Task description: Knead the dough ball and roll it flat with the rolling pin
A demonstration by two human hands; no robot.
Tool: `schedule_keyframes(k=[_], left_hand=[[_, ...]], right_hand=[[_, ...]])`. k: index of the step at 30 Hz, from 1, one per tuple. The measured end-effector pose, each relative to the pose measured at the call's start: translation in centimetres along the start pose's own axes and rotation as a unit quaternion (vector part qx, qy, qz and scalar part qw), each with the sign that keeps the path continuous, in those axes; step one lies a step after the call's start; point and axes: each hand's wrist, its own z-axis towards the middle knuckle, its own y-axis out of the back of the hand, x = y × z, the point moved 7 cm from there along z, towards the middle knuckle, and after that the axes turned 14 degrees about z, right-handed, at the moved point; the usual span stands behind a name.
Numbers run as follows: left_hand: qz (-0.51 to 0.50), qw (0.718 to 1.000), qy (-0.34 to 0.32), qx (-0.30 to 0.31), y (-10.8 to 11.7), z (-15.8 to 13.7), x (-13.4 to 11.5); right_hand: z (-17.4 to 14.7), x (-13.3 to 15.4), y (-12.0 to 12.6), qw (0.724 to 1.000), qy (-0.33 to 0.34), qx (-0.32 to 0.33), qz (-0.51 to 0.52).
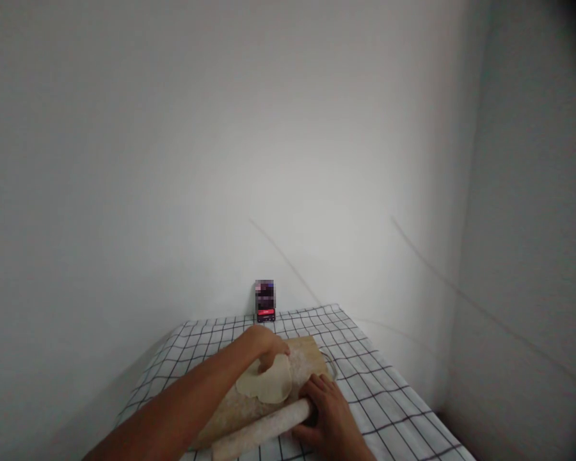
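White wall point(288, 160) seen behind checked counter point(148, 390) as dough point(269, 387) and rolling pin point(264, 431) are handled

Black-lined white cloth point(384, 403) is spread over the counter, on which a floured wooden board point(310, 349) is set slightly askew. At the far edge, a phone point(265, 302) is propped upright by the wall, its screen blurred. Flattened into an uneven round, the dough is laid on the board, and its far side is touched by the left grip point(269, 351); whether any of it is pinched cannot be told. By the right grip point(325, 410), the rolling pin is clasped at its right end. Its long axis is slanted from near left to far right along the board's near side, and the dough is found just beyond it, a narrow strip of board visible between. To the rolling pin the right grip is nearer; the left is placed across the dough, its forearm point(187, 403) stretched over the board's left part. Whether the rolling pin's weight is borne by the board cannot be made out.
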Motion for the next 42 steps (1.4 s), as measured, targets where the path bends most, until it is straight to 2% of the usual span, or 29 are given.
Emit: schedule_keyframes(k=[4, 9, 16, 21, 23, 25, 26, 28, 33, 36, 37, 38, 40, 42], left_hand=[[0.072, 0.995, 0.021, 0.072, 0.2, 0.6, 0.8], [0.082, 0.990, 0.003, 0.116, 0.9, -2.7, 1.2], [0.005, 0.997, -0.034, 0.071, 3.8, -6.7, 0.3], [-0.107, 0.994, -0.021, 0.020, 8.4, -8.8, 1.1], [-0.170, 0.985, -0.006, -0.018, 10.0, -9.6, 1.9], [-0.288, 0.954, 0.028, -0.074, 10.5, -10.3, 2.9], [-0.349, 0.931, 0.047, -0.099, 10.0, -10.7, 3.4], [-0.439, 0.886, 0.086, -0.123, 7.3, -11.2, 4.2], [-0.499, 0.849, 0.171, -0.040, -3.4, -12.6, 4.2], [-0.535, 0.826, 0.174, -0.020, -6.6, -13.4, 3.8], [-0.520, 0.836, 0.174, -0.018, -6.9, -13.5, 3.8], [-0.482, 0.857, 0.181, -0.013, -6.9, -13.6, 4.0], [-0.359, 0.909, 0.212, -0.009, -6.1, -13.5, 4.9], [-0.238, 0.938, 0.250, -0.036, -4.6, -13.5, 5.8]], right_hand=[[0.2, -0.6, -0.4, 1.000, -0.009, 0.013, -0.013], [0.0, -0.2, -0.2, 1.000, 0.004, 0.012, -0.021], [-0.2, -0.1, 0.0, 1.000, -0.004, 0.008, -0.009], [-0.2, 0.6, 0.3, 1.000, -0.009, 0.010, -0.011], [-0.3, 0.8, 0.4, 1.000, -0.010, 0.009, -0.007], [-0.4, 0.9, 0.5, 1.000, -0.011, 0.005, -0.003], [-0.4, 0.9, 0.5, 1.000, -0.011, 0.003, -0.002], [-0.4, 0.8, 0.5, 1.000, -0.008, 0.003, -0.003], [-0.4, 0.5, 0.5, 1.000, -0.011, 0.004, -0.013], [-0.5, 0.9, 0.7, 1.000, -0.016, 0.012, -0.016], [-0.5, 1.0, 0.8, 1.000, -0.017, 0.015, -0.017], [-0.6, 1.2, 0.8, 1.000, -0.017, 0.017, -0.017], [-0.6, 1.1, 0.8, 1.000, -0.013, 0.015, -0.019], [-0.5, 0.2, 0.5, 1.000, -0.003, 0.009, -0.026]])
